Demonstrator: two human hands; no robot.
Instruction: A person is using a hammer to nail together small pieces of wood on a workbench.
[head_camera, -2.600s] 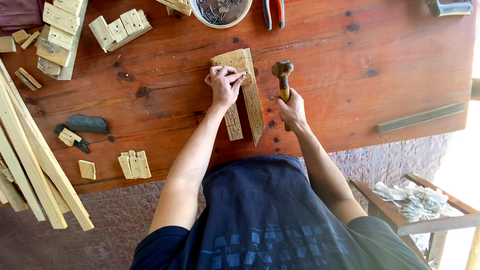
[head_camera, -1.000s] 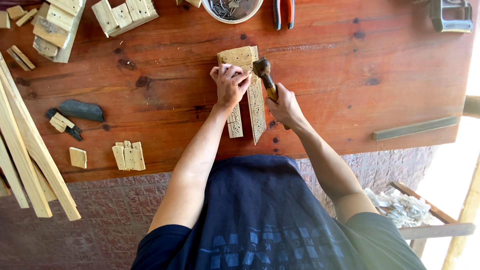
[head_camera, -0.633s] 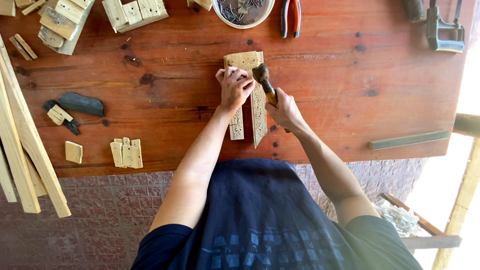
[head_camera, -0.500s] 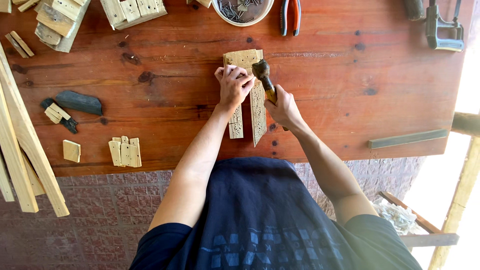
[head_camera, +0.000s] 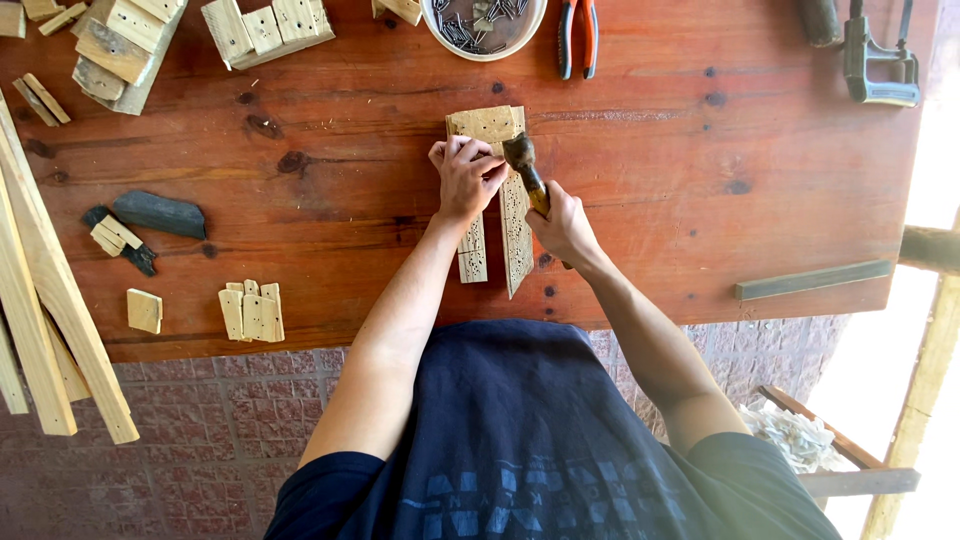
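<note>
Right hand (head_camera: 563, 225) grips my hammer (head_camera: 524, 168), head toward eleven o'clock, beside my left hand (head_camera: 466, 180) pinning the wood strips (head_camera: 516, 235), which run twelve-to-six, mid-counter (head_camera: 650, 200).

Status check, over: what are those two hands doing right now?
Left hand pressing wooden strips flat. Right hand gripping hammer, head beside left fingers. Table around it bare.

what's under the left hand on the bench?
The left hand presses on pale wooden strips full of small holes, lying on the red-brown table. The hammer in the right hand sits beside its fingertips. Whatever the fingers pinch is covered.
</note>
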